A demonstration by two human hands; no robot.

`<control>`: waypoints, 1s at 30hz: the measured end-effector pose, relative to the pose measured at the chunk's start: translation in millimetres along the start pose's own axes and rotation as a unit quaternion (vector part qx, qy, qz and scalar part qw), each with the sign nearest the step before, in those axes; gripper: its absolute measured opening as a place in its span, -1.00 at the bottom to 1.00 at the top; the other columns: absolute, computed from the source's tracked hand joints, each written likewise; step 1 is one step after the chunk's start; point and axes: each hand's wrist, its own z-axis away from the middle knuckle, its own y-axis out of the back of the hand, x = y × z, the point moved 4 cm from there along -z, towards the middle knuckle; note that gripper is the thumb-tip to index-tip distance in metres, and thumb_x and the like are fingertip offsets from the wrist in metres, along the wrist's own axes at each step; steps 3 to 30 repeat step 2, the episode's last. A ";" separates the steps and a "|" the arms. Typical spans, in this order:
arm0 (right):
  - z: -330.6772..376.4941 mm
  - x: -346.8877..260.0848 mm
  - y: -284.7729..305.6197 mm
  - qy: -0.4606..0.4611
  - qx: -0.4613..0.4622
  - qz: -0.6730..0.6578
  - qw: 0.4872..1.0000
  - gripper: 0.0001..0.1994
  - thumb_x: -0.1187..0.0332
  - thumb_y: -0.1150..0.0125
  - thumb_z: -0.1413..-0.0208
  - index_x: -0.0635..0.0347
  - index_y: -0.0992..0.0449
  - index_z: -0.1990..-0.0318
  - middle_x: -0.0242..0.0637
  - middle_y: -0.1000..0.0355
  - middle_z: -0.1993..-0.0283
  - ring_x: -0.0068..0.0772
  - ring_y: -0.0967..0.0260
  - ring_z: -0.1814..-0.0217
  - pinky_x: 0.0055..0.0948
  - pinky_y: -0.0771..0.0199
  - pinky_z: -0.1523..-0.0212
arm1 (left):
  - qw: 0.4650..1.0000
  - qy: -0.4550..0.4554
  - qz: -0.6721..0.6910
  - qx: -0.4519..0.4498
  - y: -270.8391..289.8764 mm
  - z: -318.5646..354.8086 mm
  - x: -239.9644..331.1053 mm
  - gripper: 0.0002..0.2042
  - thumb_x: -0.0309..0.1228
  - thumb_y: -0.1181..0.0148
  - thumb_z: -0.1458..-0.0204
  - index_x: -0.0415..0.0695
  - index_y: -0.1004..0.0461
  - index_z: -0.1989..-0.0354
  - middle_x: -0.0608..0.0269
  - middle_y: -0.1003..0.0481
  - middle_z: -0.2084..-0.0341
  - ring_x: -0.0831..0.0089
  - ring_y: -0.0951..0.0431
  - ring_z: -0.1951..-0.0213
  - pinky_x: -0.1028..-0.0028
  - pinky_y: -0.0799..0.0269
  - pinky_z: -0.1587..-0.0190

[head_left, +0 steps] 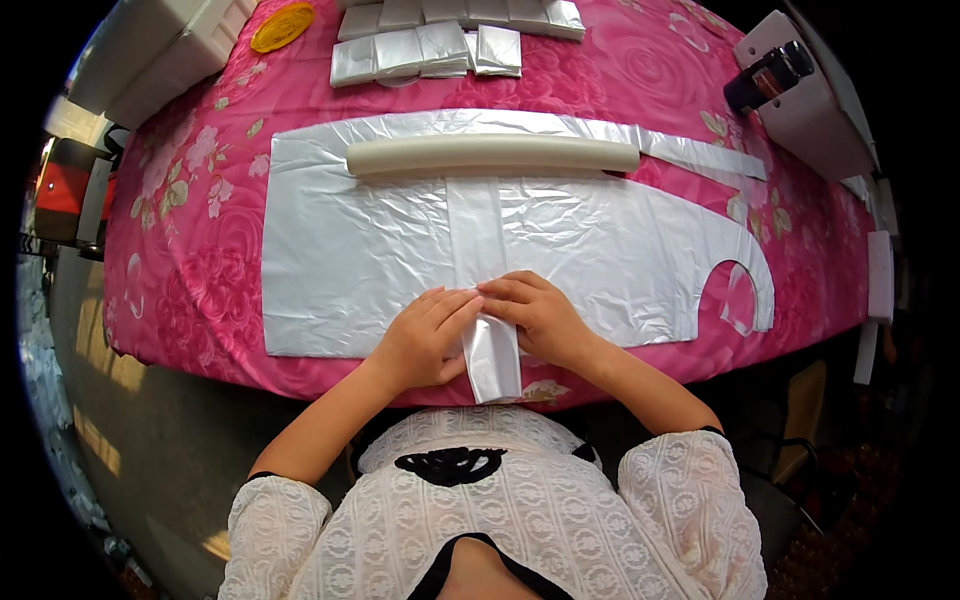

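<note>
A silvery-white plastic apron (360,250) lies spread on the table, its curved neck opening at the right. Across its upper part rests a long cream tube (490,155). A flat plastic strip (494,360) crosses the apron's middle and hangs past its near edge. My left hand (428,335) and my right hand (535,315) meet over this strip, fingertips almost touching. Both have their fingers closed on the strip, thumbs mostly hidden.
Several folded silvery plastic packets (430,50) stand stacked at the far side. A yellow coil (282,27) and a white foam box (165,60) are at the far left. On the right, a dark jar (768,77) stands by a white box (815,110). Pink floral cloth (190,310) covers the table.
</note>
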 end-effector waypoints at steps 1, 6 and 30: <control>-0.5 -1.1 1.5 -0.002 0.005 -0.003 1.000 -0.61 0.56 -0.15 0.27 0.16 -0.48 0.15 -0.24 -0.40 0.08 -0.16 -0.31 0.08 -0.32 -0.36 0.08 | 1.000 0.011 0.017 -0.005 1.3 -0.3 -1.9 -0.48 -0.43 -0.22 0.30 -0.21 -0.33 0.03 0.07 -0.41 0.11 0.17 -0.42 0.07 0.23 -0.28 -0.05; 1.1 2.2 -0.1 -0.002 -0.003 -0.004 1.000 -0.58 0.56 -0.16 0.28 0.15 -0.46 0.11 -0.23 -0.39 0.07 -0.14 -0.30 0.05 -0.33 -0.36 0.05 | 1.000 0.010 0.009 -0.009 -2.7 2.5 -7.3 -0.43 -0.37 -0.26 0.34 -0.18 -0.33 0.02 0.06 -0.37 0.06 0.18 -0.41 0.05 0.20 -0.26 -0.07; 1.1 2.2 -0.1 -0.002 -0.003 -0.004 1.000 -0.58 0.56 -0.16 0.28 0.15 -0.46 0.11 -0.23 -0.39 0.07 -0.14 -0.30 0.05 -0.33 -0.36 0.05 | 1.000 0.010 0.009 -0.009 -2.7 2.5 -7.3 -0.43 -0.37 -0.26 0.34 -0.18 -0.33 0.02 0.06 -0.37 0.06 0.18 -0.41 0.05 0.20 -0.26 -0.07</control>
